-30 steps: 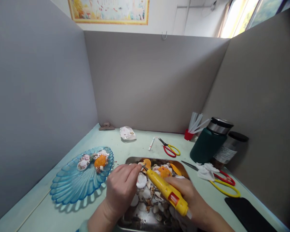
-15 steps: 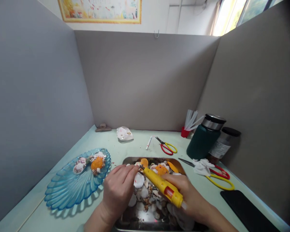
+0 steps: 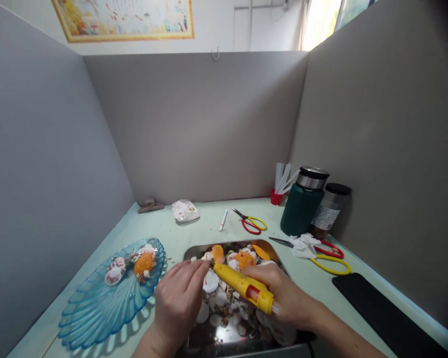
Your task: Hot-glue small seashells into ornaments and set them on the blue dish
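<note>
My right hand (image 3: 274, 283) is wrapped round a yellow hot glue gun (image 3: 242, 286) with a lit red window on its side, and a clear glue stick pokes from its back end. The gun's tip points left, at the fingertips of my left hand (image 3: 181, 293). Those fingers are pinched together; whatever they hold is hidden behind them. Both hands hover over a metal tray (image 3: 229, 354) filled with shells, among them a white scallop shell (image 3: 210, 281) and orange pieces (image 3: 245, 259). To the left lies a blue shell-shaped dish (image 3: 97, 303) with an orange shell (image 3: 143, 262) and others clustered on it.
Behind the tray lie small scissors (image 3: 251, 222), a white pen-like stick (image 3: 223, 220) and a white packet (image 3: 185, 211). On the right are a green flask (image 3: 302, 204), a jar (image 3: 327, 211), larger scissors (image 3: 330, 264) under crumpled tissue (image 3: 304, 245), and a black phone-like slab (image 3: 377, 313). Grey partitions (image 3: 194, 124) surround the table.
The whole view has shifted and tilted slightly, so things sit further left. My hands keep nearly the same pose, with the glue gun's tip still at my left fingertips.
</note>
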